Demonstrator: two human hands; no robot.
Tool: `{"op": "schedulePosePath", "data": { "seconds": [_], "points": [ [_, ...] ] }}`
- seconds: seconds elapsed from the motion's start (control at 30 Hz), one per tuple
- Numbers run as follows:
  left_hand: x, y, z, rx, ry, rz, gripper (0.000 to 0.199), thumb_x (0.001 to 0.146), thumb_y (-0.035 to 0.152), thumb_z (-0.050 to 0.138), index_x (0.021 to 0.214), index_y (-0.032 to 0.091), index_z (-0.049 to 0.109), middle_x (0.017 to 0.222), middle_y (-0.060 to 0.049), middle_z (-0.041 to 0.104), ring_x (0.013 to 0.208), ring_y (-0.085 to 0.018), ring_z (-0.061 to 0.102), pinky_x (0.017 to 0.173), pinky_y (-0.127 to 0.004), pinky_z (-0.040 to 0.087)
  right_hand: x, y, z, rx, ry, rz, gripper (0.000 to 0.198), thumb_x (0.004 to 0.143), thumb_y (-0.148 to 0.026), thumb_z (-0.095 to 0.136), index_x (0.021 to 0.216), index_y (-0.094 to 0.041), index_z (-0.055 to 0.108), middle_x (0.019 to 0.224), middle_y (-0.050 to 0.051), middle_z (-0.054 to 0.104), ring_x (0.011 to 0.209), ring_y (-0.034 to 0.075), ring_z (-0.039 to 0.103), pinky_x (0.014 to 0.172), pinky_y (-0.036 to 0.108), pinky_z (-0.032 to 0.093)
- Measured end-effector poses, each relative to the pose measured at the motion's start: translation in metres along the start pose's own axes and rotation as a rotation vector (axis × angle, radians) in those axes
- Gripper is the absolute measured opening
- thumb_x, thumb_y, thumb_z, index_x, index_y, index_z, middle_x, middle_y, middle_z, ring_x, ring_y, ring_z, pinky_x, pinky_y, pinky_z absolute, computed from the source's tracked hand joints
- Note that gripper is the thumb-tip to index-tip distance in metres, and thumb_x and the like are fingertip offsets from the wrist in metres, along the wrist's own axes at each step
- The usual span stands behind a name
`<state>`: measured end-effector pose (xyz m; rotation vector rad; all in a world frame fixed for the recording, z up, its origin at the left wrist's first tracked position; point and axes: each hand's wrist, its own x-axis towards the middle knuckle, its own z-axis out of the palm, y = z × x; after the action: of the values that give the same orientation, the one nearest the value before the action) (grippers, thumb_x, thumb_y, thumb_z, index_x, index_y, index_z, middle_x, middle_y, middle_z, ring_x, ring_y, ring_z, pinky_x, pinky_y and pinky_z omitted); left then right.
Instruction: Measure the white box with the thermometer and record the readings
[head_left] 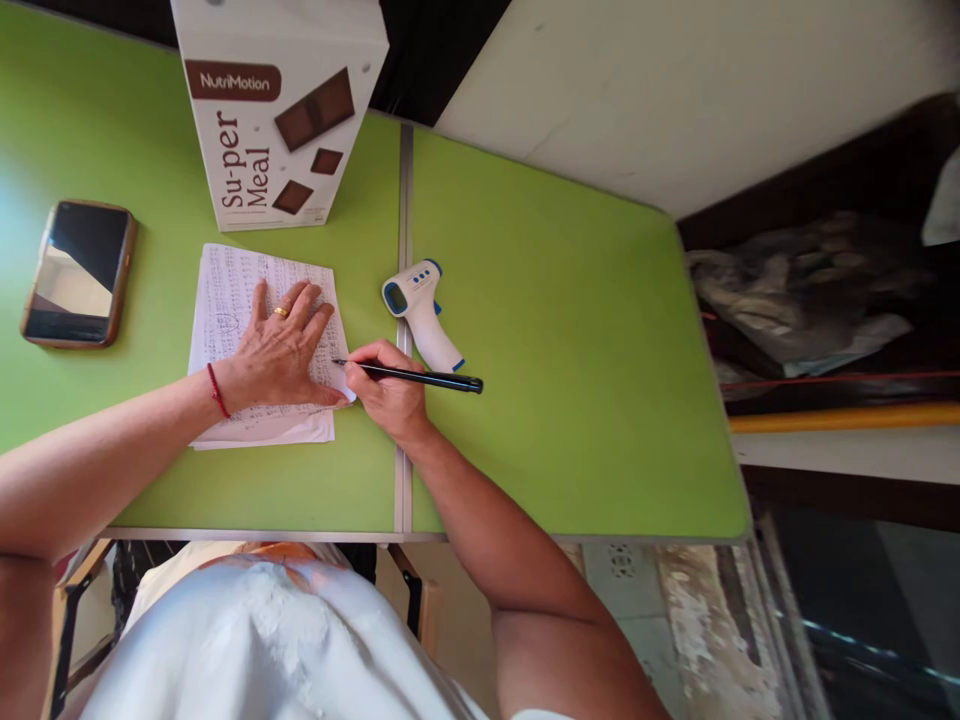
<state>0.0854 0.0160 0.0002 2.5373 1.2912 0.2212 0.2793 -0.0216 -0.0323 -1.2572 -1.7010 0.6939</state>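
Observation:
A stack of paper sheets covered in small handwriting lies on the green table. My left hand rests flat on the top sheet, fingers spread, with a gold ring on one finger and a red string bracelet at the wrist. At the sheet's right edge, my right hand is closed around a black pen. The pen's tip is at the paper's right side, close to my left hand; whether it touches cannot be made out. A circled mark shows on the left of the sheet.
A white-and-blue infrared thermometer lies right of the papers, beside the table's metal seam. Behind the papers stands a white "Su-per Meal" box. A smartphone in a brown case lies at left. The green table ends at right near crumpled plastic.

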Motion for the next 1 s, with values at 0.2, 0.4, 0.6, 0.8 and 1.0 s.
{"op": "schedulePosePath", "data": {
  "seconds": [0.2, 0.4, 0.6, 0.8, 1.0],
  "points": [
    [-0.0002, -0.0002, 0.0, 0.01, 0.005, 0.009, 0.111, 0.074, 0.072, 0.081, 0.155, 0.003, 0.048, 0.167, -0.034, 0.037, 0.157, -0.054, 0.029, 0.126, -0.083, 0.009, 0.0, -0.0023, 0.0009, -0.006, -0.005, -0.021, 0.007, 0.085, -0.028, 0.061, 0.079, -0.026, 0.063, 0.063, -0.005, 0.064, 0.056, 0.014, 0.057, 0.058, 0.026, 0.05],
    [-0.0006, -0.0011, 0.0006, 0.001, 0.01, 0.012, 0.109, 0.076, 0.071, 0.081, 0.155, 0.006, 0.048, 0.168, -0.033, 0.036, 0.158, -0.054, 0.029, 0.126, -0.083, 0.008, 0.0001, -0.0025, 0.0, -0.034, -0.023, -0.01, 0.008, 0.086, -0.029, 0.06, 0.079, -0.026, 0.062, 0.064, -0.004, 0.064, 0.057, 0.014, 0.058, 0.06, 0.027, 0.051],
    [-0.0009, -0.0015, 0.0011, 0.005, 0.011, 0.015, 0.107, 0.076, 0.072, 0.08, 0.155, 0.006, 0.048, 0.168, -0.031, 0.036, 0.157, -0.055, 0.029, 0.126, -0.082, 0.009, 0.0004, -0.0021, -0.0006, -0.03, -0.036, -0.02, 0.006, 0.085, -0.028, 0.062, 0.079, -0.026, 0.061, 0.064, -0.005, 0.063, 0.057, 0.014, 0.057, 0.06, 0.027, 0.05],
    [-0.0011, -0.0029, 0.0027, -0.014, 0.024, 0.014, 0.106, 0.074, 0.072, 0.082, 0.154, 0.01, 0.05, 0.167, -0.029, 0.037, 0.157, -0.055, 0.029, 0.126, -0.082, 0.008, 0.0011, -0.0037, -0.0005, -0.02, -0.022, -0.009, 0.009, 0.084, -0.031, 0.06, 0.076, -0.026, 0.06, 0.061, -0.005, 0.062, 0.054, 0.013, 0.054, 0.057, 0.026, 0.048],
    [-0.0008, -0.0004, -0.0007, -0.015, 0.008, 0.007, 0.104, 0.076, 0.068, 0.082, 0.154, 0.009, 0.05, 0.168, -0.033, 0.036, 0.158, -0.055, 0.028, 0.126, -0.083, 0.007, 0.001, -0.0018, -0.0001, -0.045, 0.006, 0.009, 0.01, 0.085, -0.033, 0.059, 0.077, -0.026, 0.059, 0.064, -0.004, 0.062, 0.058, 0.014, 0.055, 0.06, 0.027, 0.05]
  ]
}}
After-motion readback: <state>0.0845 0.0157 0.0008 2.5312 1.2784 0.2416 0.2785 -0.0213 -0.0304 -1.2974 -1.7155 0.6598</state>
